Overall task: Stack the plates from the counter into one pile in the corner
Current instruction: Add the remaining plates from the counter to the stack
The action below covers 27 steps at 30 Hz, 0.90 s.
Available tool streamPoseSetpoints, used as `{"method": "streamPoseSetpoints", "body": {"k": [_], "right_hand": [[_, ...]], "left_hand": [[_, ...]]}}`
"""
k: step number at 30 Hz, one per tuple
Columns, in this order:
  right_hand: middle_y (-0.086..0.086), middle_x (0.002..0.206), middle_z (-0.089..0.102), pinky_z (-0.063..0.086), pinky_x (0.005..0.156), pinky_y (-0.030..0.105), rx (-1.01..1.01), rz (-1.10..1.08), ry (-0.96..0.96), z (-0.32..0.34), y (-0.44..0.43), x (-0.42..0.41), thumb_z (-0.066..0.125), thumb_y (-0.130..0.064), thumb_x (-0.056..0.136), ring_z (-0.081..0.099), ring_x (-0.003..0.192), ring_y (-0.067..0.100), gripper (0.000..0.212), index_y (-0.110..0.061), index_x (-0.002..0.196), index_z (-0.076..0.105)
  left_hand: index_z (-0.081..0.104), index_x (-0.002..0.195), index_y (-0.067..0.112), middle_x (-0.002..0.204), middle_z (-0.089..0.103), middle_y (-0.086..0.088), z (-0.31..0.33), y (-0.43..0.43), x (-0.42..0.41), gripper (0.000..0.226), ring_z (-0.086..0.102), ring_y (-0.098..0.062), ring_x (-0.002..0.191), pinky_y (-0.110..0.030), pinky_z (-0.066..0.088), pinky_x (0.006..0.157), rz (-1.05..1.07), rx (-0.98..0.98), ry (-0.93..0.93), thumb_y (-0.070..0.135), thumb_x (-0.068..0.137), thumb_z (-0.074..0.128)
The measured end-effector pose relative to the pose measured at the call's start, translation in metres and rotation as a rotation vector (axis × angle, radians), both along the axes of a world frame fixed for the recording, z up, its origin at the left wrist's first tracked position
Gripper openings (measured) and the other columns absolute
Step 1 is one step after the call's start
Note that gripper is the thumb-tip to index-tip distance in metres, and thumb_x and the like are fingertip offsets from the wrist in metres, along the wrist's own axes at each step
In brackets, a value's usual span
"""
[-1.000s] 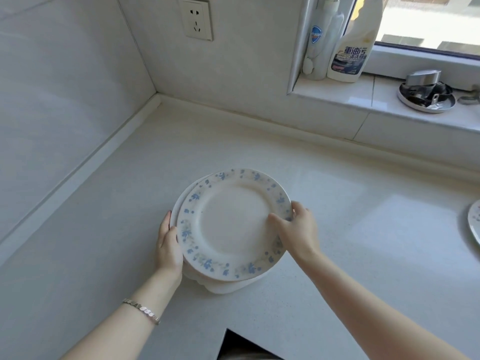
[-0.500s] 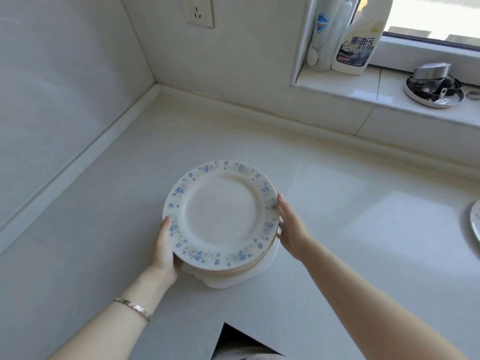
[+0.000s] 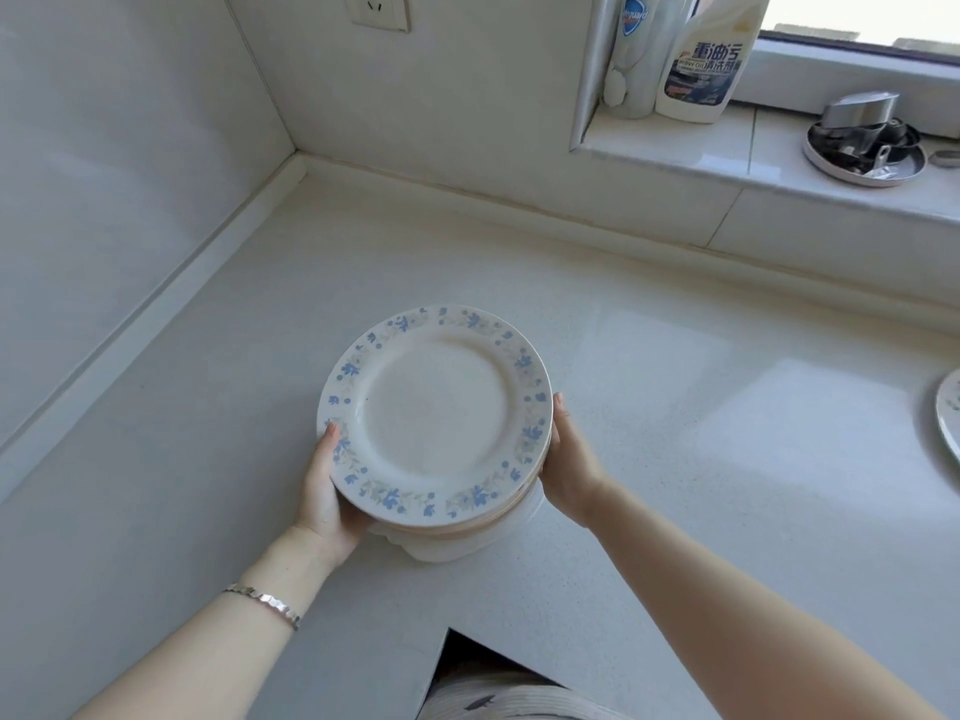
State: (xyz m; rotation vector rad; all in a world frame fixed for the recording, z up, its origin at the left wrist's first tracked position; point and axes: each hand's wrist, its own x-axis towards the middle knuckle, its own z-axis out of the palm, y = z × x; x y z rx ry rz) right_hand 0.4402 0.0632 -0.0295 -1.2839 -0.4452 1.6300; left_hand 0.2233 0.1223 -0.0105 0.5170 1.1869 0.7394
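A pile of plates (image 3: 434,413) sits in the middle of the white counter (image 3: 701,407), short of the corner (image 3: 298,158). The top plate is white with a blue flower rim, and a plain white plate shows at the bottom. My left hand (image 3: 324,496) holds the pile's left edge, thumb on the top rim and fingers hidden beneath. On the pile's right edge is my right hand (image 3: 569,459), thumb up beside the rim, its fingers hidden under the plates. Another flowered plate (image 3: 949,418) lies cut off at the right edge of the view.
Tiled walls meet at the corner, with a socket (image 3: 379,10) on the back wall. The window ledge (image 3: 727,163) at the back right holds two bottles (image 3: 698,59) and a metal dish of parts (image 3: 865,145). The counter has a cut-out (image 3: 467,662) at the front.
My right hand let go of the top plate's rim and moved to the pile's right side. The top plate, offset to the right before, now sits squarely on the pile.
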Motion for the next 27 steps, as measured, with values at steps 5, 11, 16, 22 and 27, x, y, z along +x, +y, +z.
{"method": "streamPoseSetpoints", "body": {"k": [5,11,16,22,27], "right_hand": [[-0.008,0.132,0.046,0.027,0.107,0.027,-0.050,-0.016,-0.111,0.008,-0.003,-0.003,0.004,-0.053,0.095,0.039,0.125,0.008,0.050,-0.037,0.131,0.036],[-0.016,0.128,0.045,0.033,0.096,0.008,-0.002,-0.299,-0.204,0.008,-0.016,-0.038,0.037,-0.053,0.091,0.045,0.109,-0.005,0.049,-0.028,0.133,0.035],[-0.003,0.128,0.050,0.038,0.107,0.040,-0.029,-0.428,-0.228,0.008,-0.011,-0.055,0.047,-0.071,0.065,0.049,0.120,0.013,0.071,-0.025,0.119,0.040],[-0.002,0.141,0.043,0.031,0.112,0.044,-0.048,-0.486,-0.224,0.001,-0.009,-0.058,0.049,-0.086,0.055,0.040,0.132,0.014,0.100,-0.026,0.135,0.038],[-0.001,0.132,0.048,0.037,0.107,0.040,-0.019,-0.447,-0.245,0.011,-0.012,-0.055,0.050,-0.073,0.059,0.047,0.122,0.012,0.064,-0.036,0.111,0.048]], "left_hand": [[0.064,0.102,0.032,0.107,0.067,0.001,0.003,0.010,-0.002,0.047,0.060,-0.023,0.103,-0.038,0.048,0.086,-0.053,0.055,0.140,0.058,0.093,0.025],[0.057,0.119,0.016,0.118,0.063,-0.013,0.024,0.083,-0.002,0.062,0.060,-0.028,0.103,-0.041,0.045,0.091,-0.309,0.139,0.481,0.060,0.093,0.023],[0.062,0.098,0.009,0.070,0.075,-0.010,0.041,0.127,0.022,0.070,0.062,-0.027,0.083,-0.035,0.047,0.073,-0.601,-0.016,0.502,0.065,0.091,0.021],[0.064,0.096,0.011,0.080,0.073,-0.012,0.035,0.133,0.026,0.066,0.065,-0.027,0.083,-0.037,0.048,0.078,-0.625,-0.024,0.484,0.062,0.092,0.023],[0.064,0.093,0.011,0.069,0.075,-0.009,0.041,0.128,0.029,0.066,0.062,-0.027,0.086,-0.036,0.048,0.077,-0.665,-0.057,0.461,0.062,0.092,0.022]]}}
